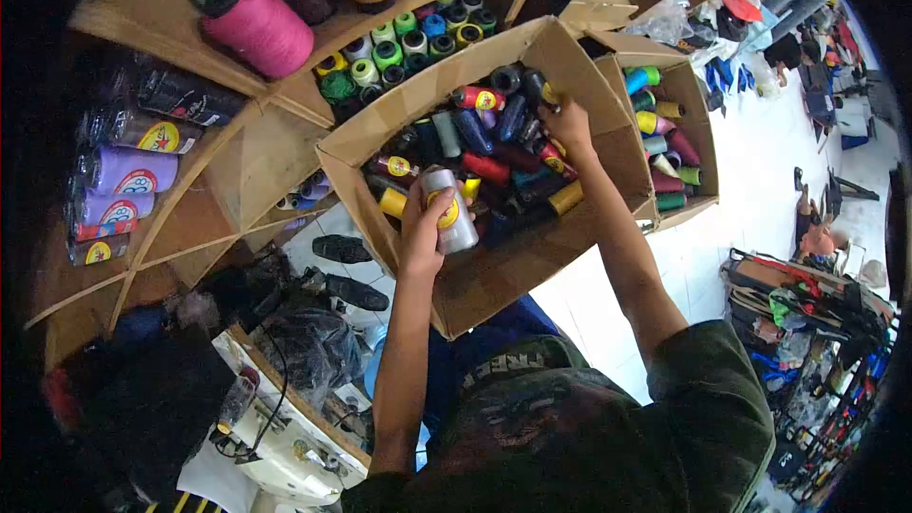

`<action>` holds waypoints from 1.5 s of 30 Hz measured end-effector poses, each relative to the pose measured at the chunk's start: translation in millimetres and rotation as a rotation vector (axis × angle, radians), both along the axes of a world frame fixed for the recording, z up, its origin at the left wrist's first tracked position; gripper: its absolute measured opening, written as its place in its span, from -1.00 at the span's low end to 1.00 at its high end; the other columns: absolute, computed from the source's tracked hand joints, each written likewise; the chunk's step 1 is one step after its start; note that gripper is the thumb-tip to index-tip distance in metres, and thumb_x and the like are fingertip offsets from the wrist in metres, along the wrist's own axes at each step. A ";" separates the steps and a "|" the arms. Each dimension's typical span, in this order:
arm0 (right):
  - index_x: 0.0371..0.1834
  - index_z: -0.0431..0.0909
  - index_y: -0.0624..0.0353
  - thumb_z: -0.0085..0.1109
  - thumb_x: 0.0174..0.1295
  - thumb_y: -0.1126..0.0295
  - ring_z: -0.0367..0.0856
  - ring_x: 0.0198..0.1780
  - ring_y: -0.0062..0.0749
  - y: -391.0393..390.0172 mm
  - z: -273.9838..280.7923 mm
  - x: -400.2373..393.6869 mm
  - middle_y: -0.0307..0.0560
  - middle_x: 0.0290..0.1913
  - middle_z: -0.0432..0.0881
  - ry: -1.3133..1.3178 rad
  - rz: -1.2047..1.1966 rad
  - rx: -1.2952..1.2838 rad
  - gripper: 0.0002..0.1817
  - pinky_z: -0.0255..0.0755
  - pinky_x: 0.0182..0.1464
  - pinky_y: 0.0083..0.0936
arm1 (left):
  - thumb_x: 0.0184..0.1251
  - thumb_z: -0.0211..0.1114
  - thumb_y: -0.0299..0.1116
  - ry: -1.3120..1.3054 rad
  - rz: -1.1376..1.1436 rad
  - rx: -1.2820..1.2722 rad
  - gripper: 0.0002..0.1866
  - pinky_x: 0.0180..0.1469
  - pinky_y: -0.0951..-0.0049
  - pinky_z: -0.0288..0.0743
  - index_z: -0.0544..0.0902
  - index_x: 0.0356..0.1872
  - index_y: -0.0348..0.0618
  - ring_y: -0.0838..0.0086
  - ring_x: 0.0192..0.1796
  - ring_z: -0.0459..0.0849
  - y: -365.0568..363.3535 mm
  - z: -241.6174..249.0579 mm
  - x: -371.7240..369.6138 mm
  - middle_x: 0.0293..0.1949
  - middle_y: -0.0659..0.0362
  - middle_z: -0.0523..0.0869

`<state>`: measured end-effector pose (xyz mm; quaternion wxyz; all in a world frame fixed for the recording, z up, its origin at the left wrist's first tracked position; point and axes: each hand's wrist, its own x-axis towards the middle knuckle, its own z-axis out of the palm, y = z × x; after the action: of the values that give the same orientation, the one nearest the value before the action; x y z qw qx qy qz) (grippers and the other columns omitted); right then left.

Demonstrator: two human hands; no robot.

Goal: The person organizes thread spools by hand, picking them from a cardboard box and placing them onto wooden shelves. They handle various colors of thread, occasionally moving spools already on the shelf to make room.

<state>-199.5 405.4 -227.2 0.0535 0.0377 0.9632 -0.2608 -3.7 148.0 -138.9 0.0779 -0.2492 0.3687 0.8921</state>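
My left hand is closed around a pale grey thread spool with a yellow label, over the near left side of an open cardboard box. Deeper in at the far right of the box, my right hand has its fingers bent around the end of a dark thread spool with a yellow mark. Many spools lie jumbled in the box, among them a red spool, a blue spool and a yellow spool. My right fingertips are partly hidden.
A second cardboard box of spools stands to the right. Wooden shelves at the left and back hold more spools, including a pink cone. A sewing machine is at the lower left, near black shoes.
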 end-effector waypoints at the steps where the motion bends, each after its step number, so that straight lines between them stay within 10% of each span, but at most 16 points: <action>1: 0.06 0.45 0.26 0.29 0.04 0.05 0.62 -0.09 0.11 -6.7 -2.2 -12.0 0.29 -0.20 0.63 -0.023 -0.016 0.069 -0.39 0.48 -0.05 -0.20 | 0.26 0.23 -0.40 0.021 -0.008 -0.024 -0.63 -0.26 0.28 0.66 0.42 0.08 -0.16 0.33 -0.20 0.66 -4.3 8.7 0.6 -0.10 0.05 0.62; 3: 0.06 0.44 0.24 0.29 0.02 0.02 0.63 -0.10 0.11 -21.3 -6.7 -21.8 0.28 -0.26 0.65 -0.076 -0.046 0.209 -0.37 0.48 -0.02 -0.17 | 0.27 0.20 -0.42 0.047 0.007 0.014 -0.56 -0.24 0.29 0.67 0.37 0.17 -0.15 0.33 -0.18 0.67 -11.6 19.2 4.4 -0.07 0.04 0.61; 4: -0.25 0.62 0.30 0.26 0.03 -0.01 0.59 -0.03 0.11 -30.1 -9.0 -19.6 0.36 -0.19 0.62 0.048 -0.093 0.180 -0.49 0.47 -0.01 -0.13 | 0.25 0.22 -0.44 0.051 0.025 0.055 -0.51 -0.24 0.29 0.67 0.33 0.22 -0.11 0.31 -0.18 0.67 -14.9 20.7 7.0 -0.06 0.03 0.60; 7: -0.15 0.60 0.28 0.26 0.03 -0.04 0.57 -0.03 0.19 -40.1 11.8 -13.7 0.38 -0.16 0.60 -0.236 -0.014 0.132 -0.44 0.47 -0.01 -0.10 | 0.24 0.23 -0.45 0.064 0.073 0.088 -0.48 -0.22 0.28 0.67 0.33 0.24 -0.14 0.29 -0.16 0.67 -22.6 32.9 16.9 -0.04 0.02 0.60; 13: 0.22 0.31 0.31 0.42 -0.01 0.25 0.59 -0.22 -0.44 -60.6 43.2 39.2 -0.11 -0.13 0.56 -0.444 -0.038 -0.916 -0.26 0.49 -0.24 -0.53 | 0.24 0.21 -0.41 0.200 0.181 0.181 -0.54 -0.18 0.24 0.67 0.36 0.17 -0.21 0.24 -0.14 0.68 -40.5 44.6 27.9 0.02 -0.02 0.59; 23: 0.34 0.15 0.17 0.14 0.28 0.32 0.59 0.01 -0.31 -209.3 180.8 114.2 -0.06 0.05 0.52 -0.867 0.252 -1.371 -0.41 0.53 -0.02 -0.32 | 0.18 0.28 -0.38 0.233 0.465 -0.081 -0.52 -0.05 0.42 0.53 0.40 0.12 -0.26 0.42 -0.07 0.62 -122.0 64.4 70.5 -0.05 0.07 0.59; 28: 0.26 0.13 0.29 0.17 0.24 0.38 0.64 -0.07 -0.32 -297.8 196.9 116.0 0.02 -0.03 0.55 -0.867 0.485 -1.178 -0.41 0.61 -0.15 -0.37 | 0.14 0.38 -0.38 0.227 0.599 -0.625 -0.41 0.10 0.46 0.38 0.37 0.19 -0.28 0.43 0.05 0.55 -180.6 51.0 88.3 0.00 0.09 0.58; 32: 0.05 0.26 0.36 0.50 -0.05 0.25 0.58 -0.13 -0.50 -370.6 170.2 104.0 -0.07 -0.22 0.53 -0.388 0.640 -0.816 -0.29 0.60 -0.31 -0.55 | 0.09 0.42 -0.40 0.249 0.553 -1.083 -0.40 0.14 0.41 0.38 0.40 0.17 -0.30 0.35 0.12 0.53 -234.3 11.0 82.7 0.05 0.01 0.58; 37: 0.22 0.24 0.20 0.30 0.12 0.08 0.62 -0.15 -0.25 -438.3 121.9 15.1 -0.09 0.09 0.52 0.116 1.061 0.209 -0.30 0.50 0.06 -0.37 | 0.11 0.38 -0.52 0.191 0.622 -1.124 -0.39 0.18 0.39 0.41 0.34 0.21 -0.28 0.36 0.15 0.53 -266.0 -33.5 64.9 0.13 0.04 0.52; 45: 0.22 0.27 0.18 0.29 0.13 0.07 0.61 -0.15 -0.28 -509.5 82.0 -53.0 -0.10 0.10 0.52 0.474 1.241 0.187 -0.32 0.49 0.05 -0.39 | 0.07 0.42 -0.48 0.233 0.783 -0.800 -0.43 0.10 0.36 0.47 0.37 0.12 -0.28 0.29 0.12 0.54 -249.4 -86.8 70.7 0.02 0.01 0.51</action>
<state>-252.5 -104.1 -145.1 -0.0227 -0.5769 0.8105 -0.0983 66.9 -101.4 -225.7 -0.3999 -0.2772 0.5640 0.6672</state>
